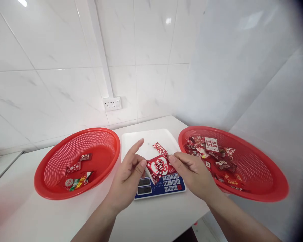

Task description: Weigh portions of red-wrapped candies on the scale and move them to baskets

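Observation:
A red and white candy packet (160, 166) is stretched between both hands over the front of a white scale (146, 136). My left hand (128, 176) pinches its left corner between thumb and curled fingers, with the index finger raised. On the other side, my right hand (191, 171) grips the packet's right edge, thumb on top. Behind the packet, a small red patterned packet (159, 147) lies on the scale's plate. The blue keypad (170, 183) is partly covered by the held packet.
On the left stands a red basket (47, 161) with several wrapped candies (83, 179). A second red basket (269, 168) on the right holds many wrapped candies (224, 164). The white table (151, 218) meets a tiled wall with a socket (112, 104).

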`<state>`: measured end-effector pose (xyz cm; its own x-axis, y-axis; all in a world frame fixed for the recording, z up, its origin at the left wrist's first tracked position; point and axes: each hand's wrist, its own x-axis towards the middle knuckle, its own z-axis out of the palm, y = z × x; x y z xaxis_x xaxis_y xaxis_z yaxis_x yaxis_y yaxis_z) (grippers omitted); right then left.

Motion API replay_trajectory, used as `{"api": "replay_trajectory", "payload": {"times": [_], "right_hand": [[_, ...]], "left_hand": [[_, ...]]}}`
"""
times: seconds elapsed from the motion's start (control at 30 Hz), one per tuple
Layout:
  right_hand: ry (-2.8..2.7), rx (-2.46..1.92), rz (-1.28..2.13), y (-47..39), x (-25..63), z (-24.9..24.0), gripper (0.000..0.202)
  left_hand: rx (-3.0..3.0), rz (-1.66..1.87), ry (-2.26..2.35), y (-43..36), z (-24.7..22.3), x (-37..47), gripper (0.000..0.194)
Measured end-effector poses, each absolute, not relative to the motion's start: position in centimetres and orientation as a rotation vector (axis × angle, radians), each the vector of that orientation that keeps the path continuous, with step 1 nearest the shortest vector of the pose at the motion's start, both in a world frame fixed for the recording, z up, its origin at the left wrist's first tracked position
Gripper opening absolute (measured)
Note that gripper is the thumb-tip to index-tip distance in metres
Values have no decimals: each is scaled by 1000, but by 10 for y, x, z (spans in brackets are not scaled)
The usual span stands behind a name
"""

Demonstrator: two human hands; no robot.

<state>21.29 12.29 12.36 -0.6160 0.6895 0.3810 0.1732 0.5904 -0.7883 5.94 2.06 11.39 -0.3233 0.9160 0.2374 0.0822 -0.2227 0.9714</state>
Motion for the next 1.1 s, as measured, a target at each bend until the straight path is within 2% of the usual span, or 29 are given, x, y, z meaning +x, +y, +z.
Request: {"api": "replay_trajectory", "payload": {"times": [0.23,0.4,0.53,0.67,0.87,1.0,1.1], "right_hand": [[-2161,-892,897,158,179,76,44],[-1896,-879,1348,173,163,63,47],[-1668,-845,1570,181,162,66,49],[-1710,-886,1454,191,162,65,51],[-1929,-1026,1198,201,157,49,48],[-2146,-1159,949,203,157,48,48],[-2256,-1216,696,202,163,54,37]], "left_hand": [[1254,1589,1653,59,75,40,47],[1129,1583,1591,66,66,38,61],[1018,1670,1606,60,69,38,61],[937,1700,1584,55,71,37,59],[1115,1644,1688,50,72,38,49],[1300,1494,1825,52,70,40,41],[1508,1284,1944,56,66,43,41]]}}
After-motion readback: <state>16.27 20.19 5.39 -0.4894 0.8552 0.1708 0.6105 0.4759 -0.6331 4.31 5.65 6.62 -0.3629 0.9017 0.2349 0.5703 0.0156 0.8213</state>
